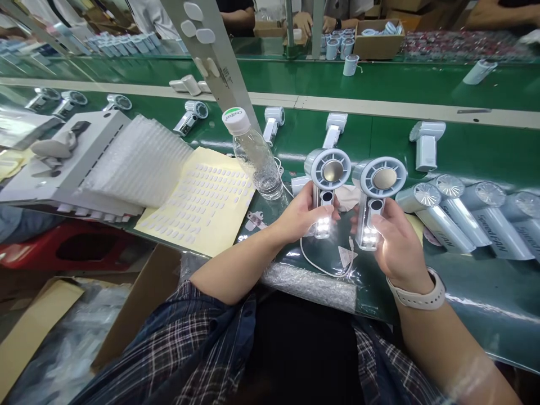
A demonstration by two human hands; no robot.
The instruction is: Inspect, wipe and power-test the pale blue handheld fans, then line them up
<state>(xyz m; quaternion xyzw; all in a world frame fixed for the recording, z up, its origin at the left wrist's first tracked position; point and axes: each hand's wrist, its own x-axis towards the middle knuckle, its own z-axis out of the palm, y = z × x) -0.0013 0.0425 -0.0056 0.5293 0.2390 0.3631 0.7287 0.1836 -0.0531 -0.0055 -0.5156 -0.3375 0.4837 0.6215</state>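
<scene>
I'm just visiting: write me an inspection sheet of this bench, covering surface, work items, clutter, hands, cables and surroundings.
Surface: shiny green table.
Work items: left fan and right fan, bright light low on both handles.
Clutter: clear bottle; yellow sheet bearing pale ovals.
Hands: left hand, fingers around the left fan's handle; right hand likewise on the right fan.
Cables: white cable looping near the front edge.
Surroundings: another person's hand and a cardboard box in the background.

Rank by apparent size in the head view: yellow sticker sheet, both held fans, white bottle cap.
1. Yellow sticker sheet
2. Fan in left hand, fan in right hand: too alike to rank
3. White bottle cap
</scene>
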